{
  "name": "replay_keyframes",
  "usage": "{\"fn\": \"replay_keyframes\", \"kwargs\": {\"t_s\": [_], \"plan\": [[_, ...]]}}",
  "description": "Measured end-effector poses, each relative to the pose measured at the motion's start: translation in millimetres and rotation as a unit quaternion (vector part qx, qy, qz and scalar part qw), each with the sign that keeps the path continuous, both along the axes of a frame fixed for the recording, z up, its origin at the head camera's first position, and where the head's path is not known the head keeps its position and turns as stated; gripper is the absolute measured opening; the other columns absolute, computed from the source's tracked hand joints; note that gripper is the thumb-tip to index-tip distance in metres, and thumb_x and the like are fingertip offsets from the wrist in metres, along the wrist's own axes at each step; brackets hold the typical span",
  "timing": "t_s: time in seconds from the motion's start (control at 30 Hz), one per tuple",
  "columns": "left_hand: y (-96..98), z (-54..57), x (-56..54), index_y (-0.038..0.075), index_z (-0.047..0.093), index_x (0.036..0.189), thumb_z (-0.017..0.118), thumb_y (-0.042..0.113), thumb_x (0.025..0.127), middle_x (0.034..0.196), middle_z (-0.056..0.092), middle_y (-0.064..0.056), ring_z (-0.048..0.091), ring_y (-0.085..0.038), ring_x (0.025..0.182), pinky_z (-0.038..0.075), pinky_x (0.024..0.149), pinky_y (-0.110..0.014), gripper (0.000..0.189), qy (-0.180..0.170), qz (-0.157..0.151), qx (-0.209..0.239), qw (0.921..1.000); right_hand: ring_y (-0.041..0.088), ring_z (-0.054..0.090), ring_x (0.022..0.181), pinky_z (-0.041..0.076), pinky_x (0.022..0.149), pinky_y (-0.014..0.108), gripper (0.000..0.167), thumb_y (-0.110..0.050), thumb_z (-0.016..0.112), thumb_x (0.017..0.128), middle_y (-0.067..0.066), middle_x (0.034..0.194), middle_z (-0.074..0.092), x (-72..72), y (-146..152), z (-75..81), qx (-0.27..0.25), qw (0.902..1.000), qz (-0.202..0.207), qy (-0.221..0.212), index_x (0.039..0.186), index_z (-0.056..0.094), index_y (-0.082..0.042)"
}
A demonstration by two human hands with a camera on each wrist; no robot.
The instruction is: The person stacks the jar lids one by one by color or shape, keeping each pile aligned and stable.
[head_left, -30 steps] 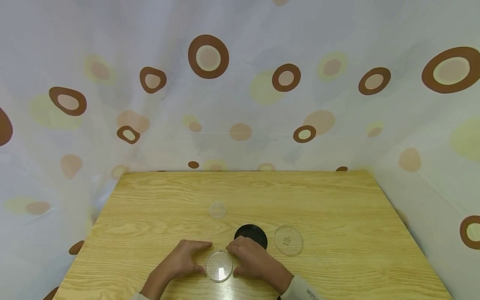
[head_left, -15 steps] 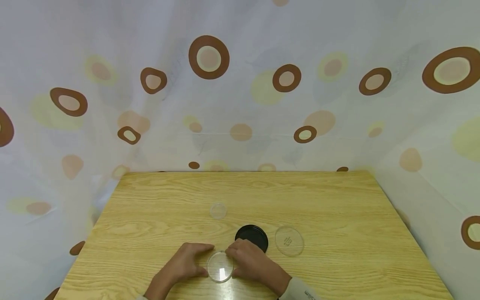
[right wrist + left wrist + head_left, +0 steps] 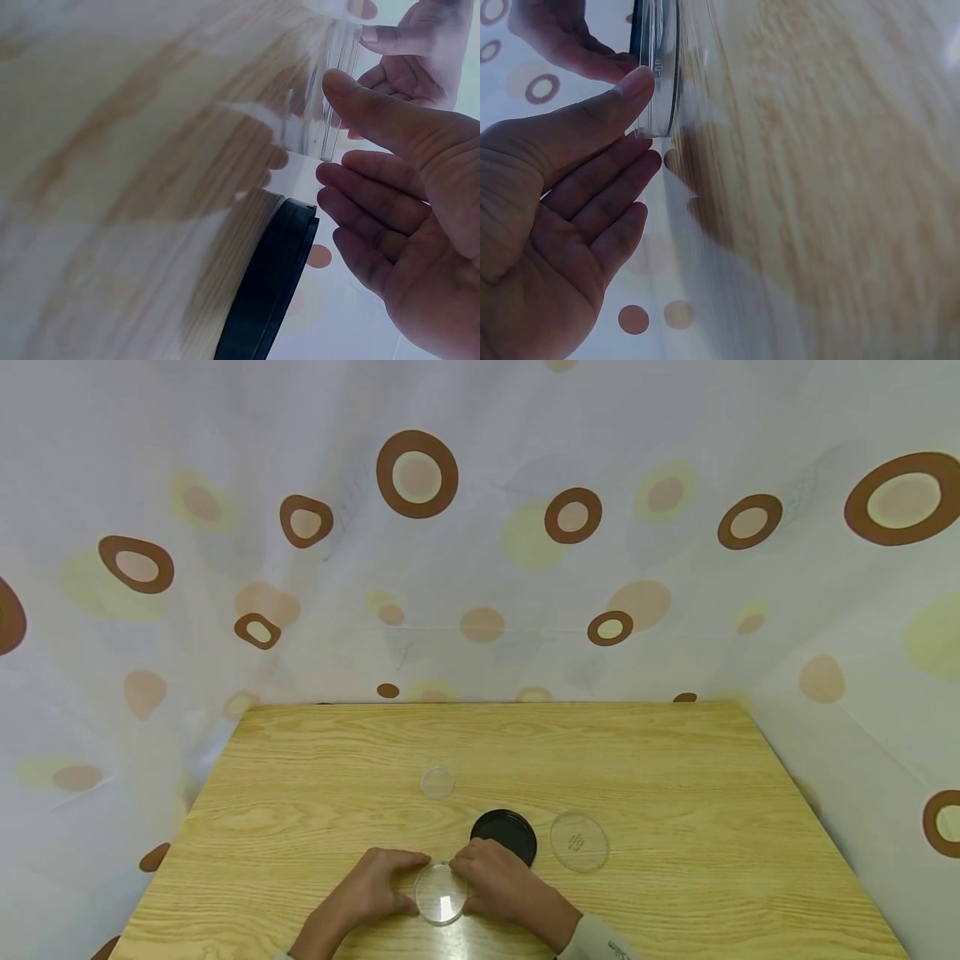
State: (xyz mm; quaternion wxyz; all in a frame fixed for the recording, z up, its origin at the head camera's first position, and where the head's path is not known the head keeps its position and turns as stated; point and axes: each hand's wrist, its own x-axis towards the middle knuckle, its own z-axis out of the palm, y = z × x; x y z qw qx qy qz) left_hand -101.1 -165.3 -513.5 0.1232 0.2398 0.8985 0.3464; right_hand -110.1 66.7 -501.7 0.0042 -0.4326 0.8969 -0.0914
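A clear petri dish [image 3: 441, 893] lies near the front of the wooden table, between both hands. From its left, my left hand [image 3: 375, 887] grips the rim with thumb and index finger. On the opposite side my right hand [image 3: 497, 883] holds the rim in the same way. In the left wrist view the thumb meets the dish's side wall [image 3: 658, 82], while the lower fingers stay loosely bent beside it. The right wrist view has the thumb against the dish wall [image 3: 334, 97]. A black round dish [image 3: 510, 835] is just behind the right hand, partly covered by it.
A clear round disc [image 3: 579, 842] with small dark markings lies right of the black dish. Farther back sits a smaller clear disc [image 3: 437, 782]. The wooden table [image 3: 645, 760] ends at a spotted curtain [image 3: 480, 568] behind and at both sides.
My left hand has shifted slightly right and closed in on the petri dish's rim. The right hand stays almost still, and the other dishes have not moved.
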Motion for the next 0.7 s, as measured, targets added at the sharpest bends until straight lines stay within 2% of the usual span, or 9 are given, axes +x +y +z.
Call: {"fn": "replay_keyframes", "kwargs": {"t_s": [0.13,0.4,0.7], "plan": [[0.2,1.4,-0.7,0.006,0.067,0.117,0.085,0.017,0.065,0.116,0.069,-0.008,0.063,-0.028,0.112,0.052,0.094,-0.04,0.057,0.005,-0.004,0.002,1.0,0.008,0.061,0.095,0.051,0.083,0.021,0.047,-0.033,0.083,0.069,-0.005,0.103,0.07,-0.8,1.0,-0.7,-0.012,0.9999,-0.003,-0.008,0.107,0.069,-0.011],[0.3,6.6,-2.0,0.005,0.066,0.119,0.084,0.024,0.067,0.119,0.068,-0.008,0.062,-0.03,0.113,0.051,0.094,-0.042,0.058,-0.018,-0.01,0.025,0.9995,0.008,0.062,0.096,0.051,0.085,0.021,0.045,-0.025,0.084,0.07,-0.003,0.105,0.07,-0.8,6.4,6.2,-0.049,0.9969,-0.019,-0.058,0.109,0.069,-0.009],[6.3,14.2,-4.6,0.006,0.066,0.119,0.083,0.025,0.069,0.119,0.068,-0.006,0.062,-0.03,0.113,0.052,0.093,-0.043,0.056,-0.006,-0.024,0.02,0.9995,0.011,0.062,0.101,0.052,0.087,0.021,0.048,-0.021,0.085,0.069,-0.002,0.108,0.069,-0.1,13.0,12.5,-0.057,0.9951,-0.023,-0.077,0.112,0.068,-0.009]]}}
